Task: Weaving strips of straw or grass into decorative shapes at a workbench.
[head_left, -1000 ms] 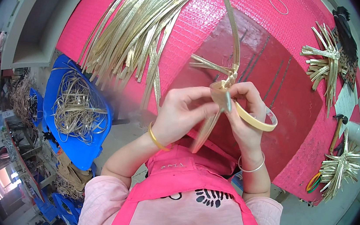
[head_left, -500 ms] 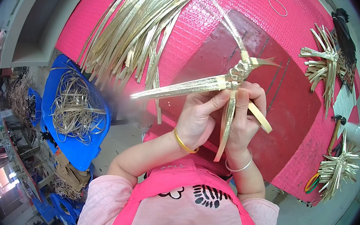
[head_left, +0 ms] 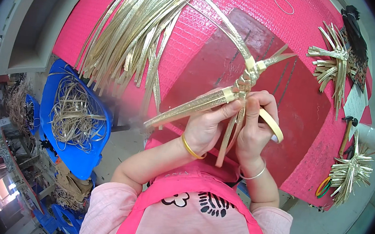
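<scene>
A woven piece of gold straw strips [head_left: 244, 83] hangs above the pink table [head_left: 194, 49], held between both hands. My left hand [head_left: 205, 127] pinches a bundle of long strips that points down to the left. My right hand [head_left: 255, 129] grips the strips just under the woven knot, with one strip looped around its fingers. More loose ends stick up and to the right from the knot.
A large pile of loose gold strips [head_left: 134, 38] lies at the table's far left. Finished star-shaped pieces lie at the right [head_left: 334, 64] and lower right [head_left: 350, 173]. A blue bin [head_left: 75, 116] of strip scraps stands on the floor to the left. A dark red mat [head_left: 289, 109] lies under my hands.
The woven piece has been turned and raised: the long bundle now points down to the left, and the curved strips have swung up toward the far side of the table.
</scene>
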{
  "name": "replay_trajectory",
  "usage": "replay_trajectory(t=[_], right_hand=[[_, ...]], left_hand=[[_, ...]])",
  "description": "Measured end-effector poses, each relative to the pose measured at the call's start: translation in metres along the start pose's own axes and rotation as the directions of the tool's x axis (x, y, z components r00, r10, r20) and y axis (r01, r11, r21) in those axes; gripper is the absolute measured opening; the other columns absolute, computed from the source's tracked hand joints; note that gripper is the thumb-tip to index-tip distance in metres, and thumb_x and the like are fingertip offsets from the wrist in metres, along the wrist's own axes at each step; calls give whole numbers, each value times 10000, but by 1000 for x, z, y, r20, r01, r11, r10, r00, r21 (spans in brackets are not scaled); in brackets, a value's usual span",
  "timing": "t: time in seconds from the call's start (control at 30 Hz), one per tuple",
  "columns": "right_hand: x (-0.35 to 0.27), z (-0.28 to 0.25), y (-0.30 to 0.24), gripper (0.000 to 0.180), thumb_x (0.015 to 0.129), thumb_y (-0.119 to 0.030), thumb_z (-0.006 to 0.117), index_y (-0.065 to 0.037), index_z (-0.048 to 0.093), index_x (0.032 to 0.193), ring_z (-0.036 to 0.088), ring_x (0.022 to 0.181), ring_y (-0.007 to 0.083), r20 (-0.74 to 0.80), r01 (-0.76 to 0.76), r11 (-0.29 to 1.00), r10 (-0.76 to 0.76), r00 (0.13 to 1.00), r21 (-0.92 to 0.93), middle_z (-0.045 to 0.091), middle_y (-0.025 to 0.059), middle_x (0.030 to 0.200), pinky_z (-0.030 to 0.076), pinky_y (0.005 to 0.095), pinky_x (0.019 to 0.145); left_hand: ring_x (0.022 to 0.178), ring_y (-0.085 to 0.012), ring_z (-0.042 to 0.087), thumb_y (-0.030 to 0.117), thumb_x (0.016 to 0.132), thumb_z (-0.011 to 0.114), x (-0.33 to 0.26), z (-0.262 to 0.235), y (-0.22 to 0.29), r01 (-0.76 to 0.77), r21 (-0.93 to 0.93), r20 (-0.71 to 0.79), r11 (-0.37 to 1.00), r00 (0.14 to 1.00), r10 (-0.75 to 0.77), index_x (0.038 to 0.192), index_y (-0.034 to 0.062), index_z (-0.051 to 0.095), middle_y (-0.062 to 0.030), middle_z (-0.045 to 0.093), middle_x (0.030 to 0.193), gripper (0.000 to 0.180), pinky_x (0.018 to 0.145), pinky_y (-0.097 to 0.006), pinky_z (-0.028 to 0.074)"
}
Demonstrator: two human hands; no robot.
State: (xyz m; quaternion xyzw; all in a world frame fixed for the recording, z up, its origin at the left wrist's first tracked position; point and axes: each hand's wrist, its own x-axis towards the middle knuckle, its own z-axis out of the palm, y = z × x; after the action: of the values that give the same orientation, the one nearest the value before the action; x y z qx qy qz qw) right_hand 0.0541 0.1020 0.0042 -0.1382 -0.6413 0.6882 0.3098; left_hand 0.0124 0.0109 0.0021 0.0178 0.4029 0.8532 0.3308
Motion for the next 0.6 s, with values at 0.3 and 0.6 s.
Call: replay_trajectory(t=[0.3, 0.6], right_hand=[[25, -77, -17, 222, 837, -179, 421, -5, 557, 869, 447, 479, 135, 317, -291, 694, 606, 730, -658, 477, 41, 567, 357, 269, 460], [45, -76, -56, 226, 737, -134, 589, 26, 567, 894, 556, 702, 178, 432, 227, 808, 38, 901, -543, 584, 110, 809, 419, 283, 652]], left_hand=[[794, -102, 526, 64, 768, 579, 2, -6, -8, 35, -120, -156, 992, 986, -54, 943, 40, 555, -26, 576, 855, 178, 732, -235, 397], [746, -96, 529, 59, 750, 563, 10, 39, -18, 17, 372, 76, 928, 996, -49, 974, 4, 553, -52, 577, 849, 231, 694, -248, 420]])
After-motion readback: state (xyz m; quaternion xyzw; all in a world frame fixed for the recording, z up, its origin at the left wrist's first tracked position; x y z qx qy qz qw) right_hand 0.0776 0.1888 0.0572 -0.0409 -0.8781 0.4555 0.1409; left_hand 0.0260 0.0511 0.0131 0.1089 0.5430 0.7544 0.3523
